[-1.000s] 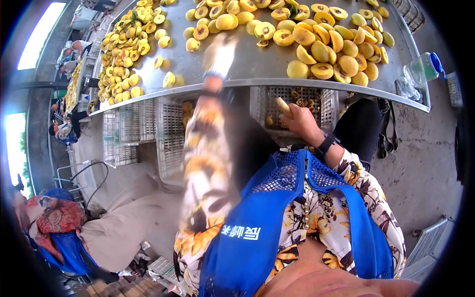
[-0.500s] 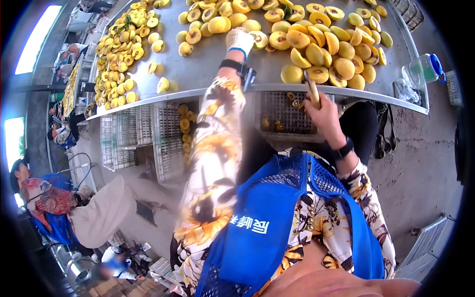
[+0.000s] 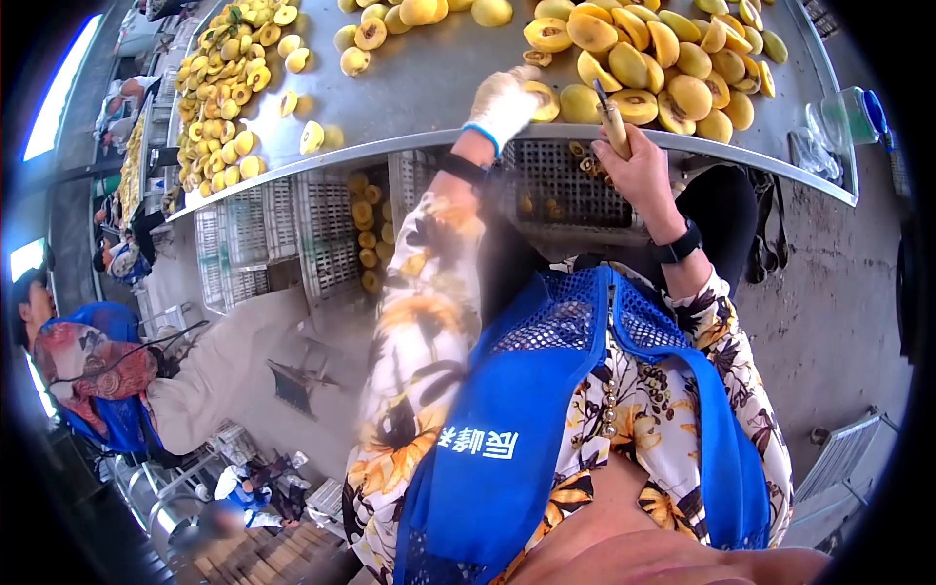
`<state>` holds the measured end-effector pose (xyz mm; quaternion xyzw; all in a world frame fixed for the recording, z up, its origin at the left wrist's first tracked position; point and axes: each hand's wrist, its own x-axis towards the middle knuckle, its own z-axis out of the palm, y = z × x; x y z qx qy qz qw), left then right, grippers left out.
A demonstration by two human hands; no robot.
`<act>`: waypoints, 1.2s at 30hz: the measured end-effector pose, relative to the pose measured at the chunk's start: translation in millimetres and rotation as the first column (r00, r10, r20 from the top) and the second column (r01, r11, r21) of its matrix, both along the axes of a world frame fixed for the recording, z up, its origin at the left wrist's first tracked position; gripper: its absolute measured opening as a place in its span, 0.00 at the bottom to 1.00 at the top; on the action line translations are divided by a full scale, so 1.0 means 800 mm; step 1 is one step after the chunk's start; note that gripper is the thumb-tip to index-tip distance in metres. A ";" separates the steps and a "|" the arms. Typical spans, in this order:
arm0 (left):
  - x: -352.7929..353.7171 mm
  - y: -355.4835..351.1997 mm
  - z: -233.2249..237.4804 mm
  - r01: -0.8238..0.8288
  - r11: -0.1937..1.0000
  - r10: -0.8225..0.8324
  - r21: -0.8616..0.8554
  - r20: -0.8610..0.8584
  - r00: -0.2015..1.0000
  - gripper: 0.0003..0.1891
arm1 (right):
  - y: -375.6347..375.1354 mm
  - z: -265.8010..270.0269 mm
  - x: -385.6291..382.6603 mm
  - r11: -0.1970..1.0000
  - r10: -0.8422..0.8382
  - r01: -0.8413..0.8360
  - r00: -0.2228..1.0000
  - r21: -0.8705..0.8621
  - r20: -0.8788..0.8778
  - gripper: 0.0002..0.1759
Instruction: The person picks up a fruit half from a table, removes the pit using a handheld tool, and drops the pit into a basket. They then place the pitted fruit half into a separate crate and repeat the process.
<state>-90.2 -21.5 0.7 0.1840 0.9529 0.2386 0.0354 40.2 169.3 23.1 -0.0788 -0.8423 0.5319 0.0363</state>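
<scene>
My left hand (image 3: 502, 105), in a white glove, is closed on a halved yellow peach (image 3: 542, 101) near the table's front edge. The cut face and brown centre show; the glove hides part of it. In my bare right hand (image 3: 641, 171) is a wooden-handled tool (image 3: 612, 125) with a thin dark metal tip pointing up toward the fruit. The exact shape of the tip is too small to tell. Just beyond the tool lies a heap of halved yellow peaches (image 3: 629, 66) on the metal table (image 3: 419, 97).
A second pile of peach halves (image 3: 219, 107) covers the table's left side. Plastic crates (image 3: 327, 224) stand below, one with fruit pieces. A clear jar (image 3: 838, 122) sits at the right corner. A person in a blue vest (image 3: 97, 361) is at left.
My left hand has come back toward the table's front edge and to the right with the peach half, nearer the tool. My right hand still holds the tool in about the same place.
</scene>
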 end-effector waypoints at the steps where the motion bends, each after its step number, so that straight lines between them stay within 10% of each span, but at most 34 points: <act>1: 0.008 0.000 0.024 -0.117 0.980 0.099 0.159 0.121 0.988 0.22 | 0.001 -0.001 -0.002 1.000 0.003 -0.003 1.000 -0.028 0.000 0.22; 3: 0.012 -0.004 0.030 -0.258 0.959 0.249 0.116 0.082 0.965 0.24 | 0.001 -0.003 -0.005 0.996 0.008 -0.008 1.000 -0.083 -0.004 0.23; 10: 0.087 0.014 0.114 0.010 0.896 -0.006 0.444 -0.010 1.000 0.25 | -0.013 0.021 -0.021 0.823 0.176 -0.153 0.984 -0.547 -0.011 0.23; 14: 0.133 0.028 0.115 -0.329 -0.004 -0.233 0.944 0.319 0.919 0.23 | -0.043 0.016 -0.010 0.604 0.068 -0.075 0.997 -0.793 -0.043 0.18; 15: 0.147 0.034 0.106 -0.281 0.174 -0.041 0.944 0.292 0.956 0.24 | -0.052 0.013 -0.007 0.580 0.033 -0.038 0.999 -0.814 -0.023 0.17; 16: 0.163 0.041 0.098 -0.286 0.354 0.155 0.891 0.245 0.957 0.25 | -0.059 0.005 -0.005 0.714 0.013 -0.030 0.999 -0.699 -0.030 0.16; 20: 0.135 0.025 0.016 -0.758 -0.227 -0.115 0.612 0.756 0.645 0.24 | -0.055 -0.010 0.011 0.999 0.005 -0.013 0.987 -0.047 -0.162 0.20; 28: 0.148 0.023 0.020 -0.485 0.226 0.203 0.844 0.446 0.871 0.23 | -0.048 0.028 0.047 0.951 0.277 -0.268 0.960 0.155 -0.037 0.16; 35: 0.157 0.043 0.058 -0.580 -0.111 0.207 0.807 0.589 0.781 0.17 | -0.051 0.033 0.060 0.927 0.316 -0.317 0.948 0.199 0.040 0.13; 36: 0.157 0.040 0.053 -0.503 0.030 0.246 0.864 0.482 0.841 0.16 | -0.052 0.036 0.061 0.927 0.318 -0.324 0.946 0.188 0.064 0.12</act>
